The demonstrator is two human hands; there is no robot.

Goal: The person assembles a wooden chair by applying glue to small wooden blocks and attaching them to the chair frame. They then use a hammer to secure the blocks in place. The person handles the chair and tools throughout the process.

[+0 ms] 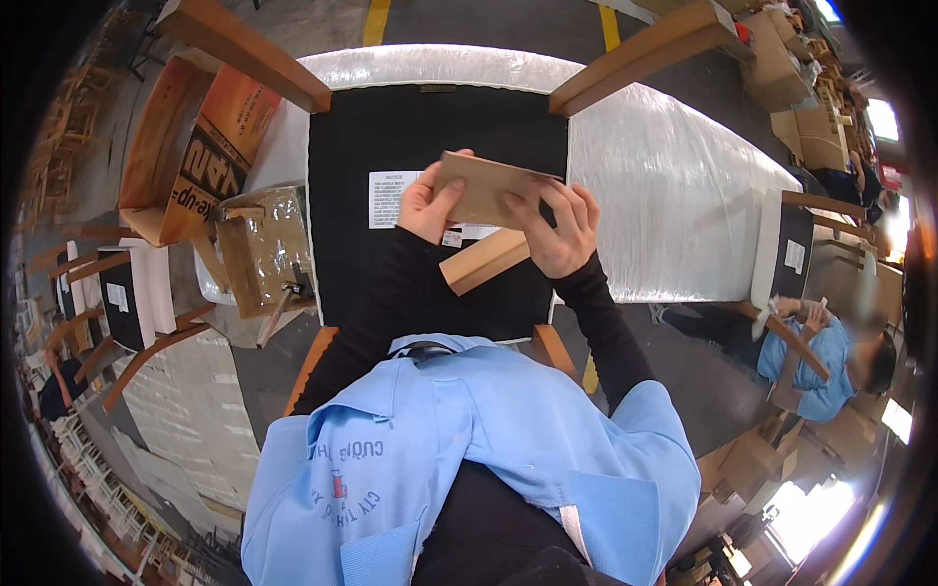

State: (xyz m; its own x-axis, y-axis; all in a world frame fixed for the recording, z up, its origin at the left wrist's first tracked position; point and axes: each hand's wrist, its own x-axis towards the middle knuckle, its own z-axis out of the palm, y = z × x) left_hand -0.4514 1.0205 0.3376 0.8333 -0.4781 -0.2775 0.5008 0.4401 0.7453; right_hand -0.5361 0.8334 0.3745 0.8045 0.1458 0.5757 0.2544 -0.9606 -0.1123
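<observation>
Both my hands grip a flat brown rectangular piece above the black underside (363,127) of an upturned chair. Whether this brown piece (484,188) is cardboard or a sanding sheet I cannot tell. My left hand (428,205) is closed on its left end, thumb on the near face. At the right end, my right hand (565,232) pinches it with thumb and fingers. Below it, a light wooden block (481,264) lies slanted on the black cloth, partly behind my right hand. A white printed label (387,200) is on the cloth beside my left hand.
Wooden chair legs (645,57) rise at the far corners. The chair rests on a plastic-wrapped surface (664,195). At left stand an orange-printed carton (220,146) and a taped cardboard box (264,249). A co-worker in blue (816,361) is at the right, by another upturned chair (787,244).
</observation>
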